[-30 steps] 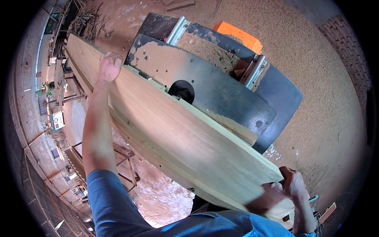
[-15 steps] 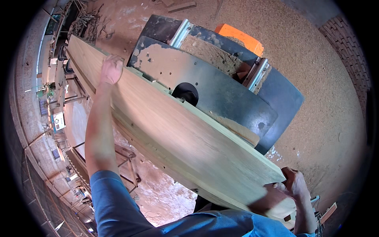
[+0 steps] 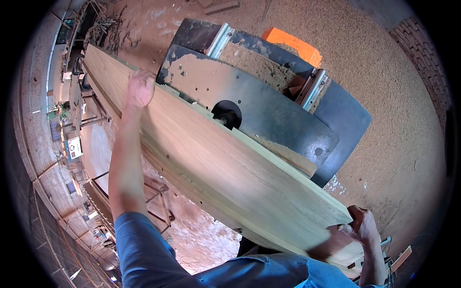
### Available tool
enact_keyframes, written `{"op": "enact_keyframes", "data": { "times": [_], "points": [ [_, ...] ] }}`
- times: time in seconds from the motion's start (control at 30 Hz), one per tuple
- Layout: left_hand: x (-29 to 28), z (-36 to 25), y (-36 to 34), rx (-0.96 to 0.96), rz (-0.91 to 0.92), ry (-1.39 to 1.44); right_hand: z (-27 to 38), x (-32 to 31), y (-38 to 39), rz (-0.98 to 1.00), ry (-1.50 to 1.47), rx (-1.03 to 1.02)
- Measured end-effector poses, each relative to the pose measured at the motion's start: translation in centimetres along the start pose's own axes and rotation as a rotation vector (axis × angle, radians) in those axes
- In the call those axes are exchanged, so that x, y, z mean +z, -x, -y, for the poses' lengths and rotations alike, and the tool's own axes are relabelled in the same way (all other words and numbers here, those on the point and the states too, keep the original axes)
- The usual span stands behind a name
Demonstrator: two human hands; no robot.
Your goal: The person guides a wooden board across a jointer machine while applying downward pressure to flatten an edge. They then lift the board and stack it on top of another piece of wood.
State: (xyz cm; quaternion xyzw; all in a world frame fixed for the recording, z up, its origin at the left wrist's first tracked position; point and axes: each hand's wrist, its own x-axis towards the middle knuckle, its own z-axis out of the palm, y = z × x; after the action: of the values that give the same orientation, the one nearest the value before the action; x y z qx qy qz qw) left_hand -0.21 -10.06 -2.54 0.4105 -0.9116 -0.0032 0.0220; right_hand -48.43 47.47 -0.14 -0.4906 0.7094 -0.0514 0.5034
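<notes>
A long, pale wooden panel (image 3: pixel 230 168) lies slantwise from far left to near right, its far edge along a dark metal machine table (image 3: pixel 278 120). That edge runs past a round black opening with a spindle (image 3: pixel 224 117), where notches show in the wood. My left hand (image 3: pixel 141 89) presses on the panel's far-left part, fingers curled down at its far edge. At the near-right end my right hand (image 3: pixel 359 224) grips the panel's corner, with the thumb on top and the fingers folded over the edge. The panel's underside is hidden.
Two metal rails (image 3: pixel 314 90) cross the machine table, and an orange part (image 3: pixel 293 45) sticks out behind. Sawdust (image 3: pixel 384 96) covers the floor and parts of the table. Stacked bricks (image 3: pixel 420 57) stand at the far right. A metal frame (image 3: pixel 156 199) stands on the floor at left.
The panel has slid slightly to the right and nearer along the machine table, and both my hands have moved with it. More of the spindle opening shows.
</notes>
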Motion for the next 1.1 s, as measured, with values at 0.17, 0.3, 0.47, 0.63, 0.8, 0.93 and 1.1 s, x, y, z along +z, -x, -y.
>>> {"op": "enact_keyframes", "data": {
  "times": [0.17,0.3,0.47,0.63,0.8,0.93,1.1],
  "points": [
    [-0.2,-0.2,0.0,-0.015,0.020,0.004,0.4,-0.3,-0.1,-0.016,-0.005,0.000],
    [-0.1,-0.8,0.1,-0.002,-0.003,0.009,0.1,-0.3,0.1,-0.017,-0.001,-0.010],
    [-0.1,-1.3,0.2,0.026,-0.017,0.012,0.3,-0.4,0.3,-0.028,-0.026,0.005],
    [-0.2,-1.3,0.2,0.005,-0.025,-0.002,-0.3,-0.4,0.3,-0.017,0.027,-0.033],
    [-0.1,-1.8,0.3,-0.001,-0.028,-0.012,-0.5,-0.2,0.5,-0.033,-0.035,-0.016],
    [-0.2,-1.8,0.4,0.001,-0.023,-0.019,-0.6,-0.5,0.7,-0.003,-0.038,0.016],
    [-0.2,-2.5,0.2,0.011,-0.038,0.013,-0.9,-0.2,0.8,-0.005,-0.059,0.030]
  ]
}}
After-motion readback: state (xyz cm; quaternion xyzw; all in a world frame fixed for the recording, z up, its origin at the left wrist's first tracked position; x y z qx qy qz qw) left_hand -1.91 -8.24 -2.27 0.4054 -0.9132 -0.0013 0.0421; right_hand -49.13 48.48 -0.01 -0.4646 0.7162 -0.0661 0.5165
